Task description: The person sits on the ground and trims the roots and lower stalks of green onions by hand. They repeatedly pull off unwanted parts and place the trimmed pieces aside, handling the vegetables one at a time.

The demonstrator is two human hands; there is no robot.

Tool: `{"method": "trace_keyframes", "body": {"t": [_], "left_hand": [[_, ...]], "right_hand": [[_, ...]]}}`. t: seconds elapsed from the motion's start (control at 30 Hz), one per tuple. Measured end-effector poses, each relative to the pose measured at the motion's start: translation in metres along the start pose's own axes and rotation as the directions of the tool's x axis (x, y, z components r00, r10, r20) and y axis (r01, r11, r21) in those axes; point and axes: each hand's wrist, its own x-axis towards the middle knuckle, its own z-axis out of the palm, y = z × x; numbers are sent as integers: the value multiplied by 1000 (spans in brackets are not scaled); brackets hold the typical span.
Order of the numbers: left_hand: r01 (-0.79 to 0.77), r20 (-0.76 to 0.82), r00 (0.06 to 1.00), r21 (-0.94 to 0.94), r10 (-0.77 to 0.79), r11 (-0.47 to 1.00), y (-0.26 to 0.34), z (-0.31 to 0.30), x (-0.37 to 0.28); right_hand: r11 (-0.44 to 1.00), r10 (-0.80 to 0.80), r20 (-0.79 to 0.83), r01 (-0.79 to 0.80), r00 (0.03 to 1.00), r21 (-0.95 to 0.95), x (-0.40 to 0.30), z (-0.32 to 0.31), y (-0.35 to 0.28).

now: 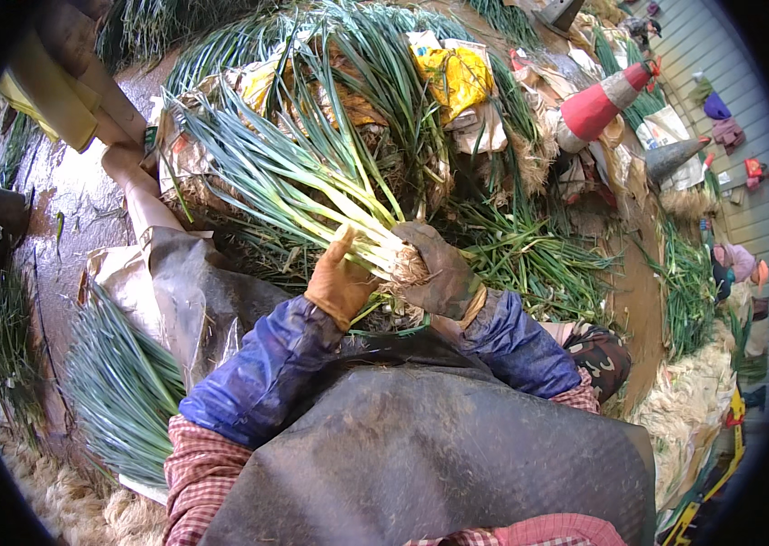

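A bunch of green onions (302,198) lies across both hands, its leaves fanning up and left and its roots (410,266) towards me. My left hand (338,276), in a soiled orange work glove, is closed around the pale lower stalks, thumb on top. At the root end, my right hand (440,269), in a muddy glove, grips the bunch from the right side; its fingertips are partly hidden. Beyond the hands is a larger heap of green onions (384,75). Loose green leaves (534,259) are strewn to the right. A dark, dirty apron (425,437) covers my lap.
Another bundle of green onions (125,389) lies at left, beside a dark sheet (200,286). A yellow bag (456,78) sits on the heap. Red-and-white (592,109) and grey (674,158) traffic cones stand at right. Another person (735,263) is at far right. The floor (84,198) looks wet.
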Motion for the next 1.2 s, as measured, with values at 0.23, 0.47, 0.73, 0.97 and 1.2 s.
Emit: {"method": "trace_keyframes", "body": {"t": [0.23,0.47,0.73,0.97,1.2], "left_hand": [[-223,-392,812,476,433,851,27,-28,-27],[-360,-258,802,510,538,781,46,-47,-22],[63,168,985,-211,-27,975,26,-57,-11],[52,212,977,-202,-8,978,30,-54,-6],[65,248,968,-174,-20,983,19,-57,-5]], "right_hand": [[996,7,36,-3,999,-94,1,6,-4],[984,-16,59,26,998,-174,6,10,-17],[951,-177,213,223,961,-215,5,28,-47],[818,262,270,-362,927,447,17,30,-24],[809,514,409,-584,754,61,36,50,-9]]}}
